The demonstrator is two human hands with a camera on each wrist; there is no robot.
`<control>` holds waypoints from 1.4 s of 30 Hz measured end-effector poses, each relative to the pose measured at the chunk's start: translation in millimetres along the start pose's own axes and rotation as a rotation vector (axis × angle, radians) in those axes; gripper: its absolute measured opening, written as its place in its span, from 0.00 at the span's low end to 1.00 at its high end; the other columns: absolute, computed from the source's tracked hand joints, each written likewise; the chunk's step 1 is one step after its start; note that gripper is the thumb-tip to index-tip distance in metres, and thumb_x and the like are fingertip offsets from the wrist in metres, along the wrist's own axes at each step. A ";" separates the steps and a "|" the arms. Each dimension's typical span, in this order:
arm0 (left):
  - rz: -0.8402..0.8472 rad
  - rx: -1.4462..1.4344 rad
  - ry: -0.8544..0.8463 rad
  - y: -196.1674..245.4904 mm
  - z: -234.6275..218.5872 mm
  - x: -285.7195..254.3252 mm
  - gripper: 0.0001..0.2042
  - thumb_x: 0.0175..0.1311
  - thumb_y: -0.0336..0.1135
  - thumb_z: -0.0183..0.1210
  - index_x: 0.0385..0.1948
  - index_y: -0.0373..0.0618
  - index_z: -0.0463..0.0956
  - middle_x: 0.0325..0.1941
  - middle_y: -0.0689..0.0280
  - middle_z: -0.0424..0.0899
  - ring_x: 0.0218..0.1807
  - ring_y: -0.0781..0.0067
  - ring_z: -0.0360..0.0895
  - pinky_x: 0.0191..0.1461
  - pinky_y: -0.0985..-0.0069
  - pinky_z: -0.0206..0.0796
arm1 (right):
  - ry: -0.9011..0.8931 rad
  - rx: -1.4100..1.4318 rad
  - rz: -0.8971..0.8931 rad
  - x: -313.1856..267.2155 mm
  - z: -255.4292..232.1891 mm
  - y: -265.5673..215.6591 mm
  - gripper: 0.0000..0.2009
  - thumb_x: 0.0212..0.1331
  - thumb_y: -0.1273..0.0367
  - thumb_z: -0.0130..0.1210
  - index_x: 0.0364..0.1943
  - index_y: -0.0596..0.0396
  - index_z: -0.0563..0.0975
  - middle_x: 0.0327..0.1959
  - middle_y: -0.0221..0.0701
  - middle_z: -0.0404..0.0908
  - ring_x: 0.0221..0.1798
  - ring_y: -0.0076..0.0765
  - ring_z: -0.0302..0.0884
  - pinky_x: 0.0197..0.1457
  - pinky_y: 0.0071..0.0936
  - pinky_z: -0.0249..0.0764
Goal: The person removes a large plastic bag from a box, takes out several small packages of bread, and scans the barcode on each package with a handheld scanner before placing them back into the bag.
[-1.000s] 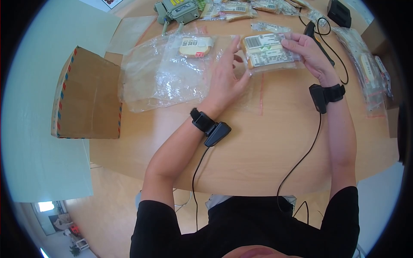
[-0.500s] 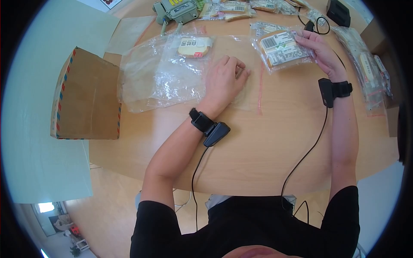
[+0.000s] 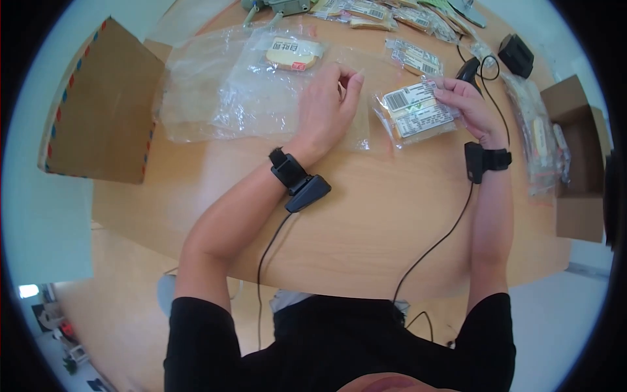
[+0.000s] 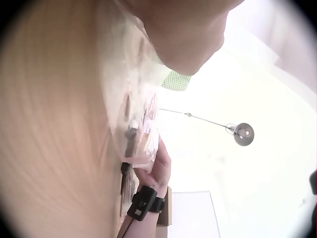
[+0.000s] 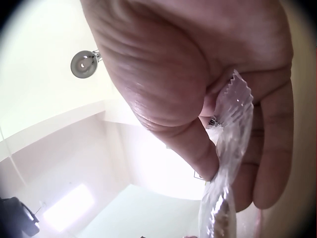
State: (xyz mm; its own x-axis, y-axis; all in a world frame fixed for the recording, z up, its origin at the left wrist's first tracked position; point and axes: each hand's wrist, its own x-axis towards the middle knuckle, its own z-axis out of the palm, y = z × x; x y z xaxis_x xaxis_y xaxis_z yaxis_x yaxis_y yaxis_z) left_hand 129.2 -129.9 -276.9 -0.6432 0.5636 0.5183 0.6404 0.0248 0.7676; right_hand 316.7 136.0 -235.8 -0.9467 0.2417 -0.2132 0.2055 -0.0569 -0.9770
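Observation:
My right hand (image 3: 471, 111) pinches a clear packet of bread (image 3: 418, 112) by its right edge, thumb on the labelled face. In the right wrist view the crimped wrapper end (image 5: 237, 96) runs between thumb and fingers. My left hand (image 3: 326, 108), thumb and fingers bent together, holds the edge of a large clear plastic bag (image 3: 196, 108); the fingertips are partly hidden. Film (image 4: 119, 79) rises toward that hand in the left wrist view. Another bread packet (image 3: 294, 53), its printed front up, lies at the bag just beyond the left hand.
A single bread packet (image 3: 415, 57) lies behind the held one, with several more packets (image 3: 366, 10) at the back. A cardboard box (image 3: 104, 108) stands left, an open carton (image 3: 581, 196) right. Near the right hand are a black handheld device (image 3: 467, 68), its cable and a filled bag (image 3: 532, 140).
The right hand has drawn the bread packet away from the left hand and nearer the body. The left hand let go of the packet and now holds the bag's edge. The head view has shifted.

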 end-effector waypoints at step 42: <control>0.127 0.066 -0.050 -11.2 -1.9 -6.6 0.11 0.73 0.41 0.62 0.39 0.42 0.79 0.39 0.59 0.82 0.41 0.54 0.82 0.47 0.59 0.73 | 0.286 -0.193 0.030 100.1 95.9 14.9 0.12 0.66 0.74 0.67 0.50 0.61 0.80 0.35 0.27 0.85 0.34 0.21 0.85 0.36 0.20 0.86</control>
State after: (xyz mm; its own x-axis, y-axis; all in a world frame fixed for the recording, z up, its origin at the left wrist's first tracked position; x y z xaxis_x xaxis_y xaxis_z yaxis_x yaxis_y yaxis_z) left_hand 125.5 -135.4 -288.2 -0.5344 0.6059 0.5893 0.7427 0.0037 0.6696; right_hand 201.2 66.5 -271.3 -0.8374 0.5056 -0.2076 0.3012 0.1100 -0.9472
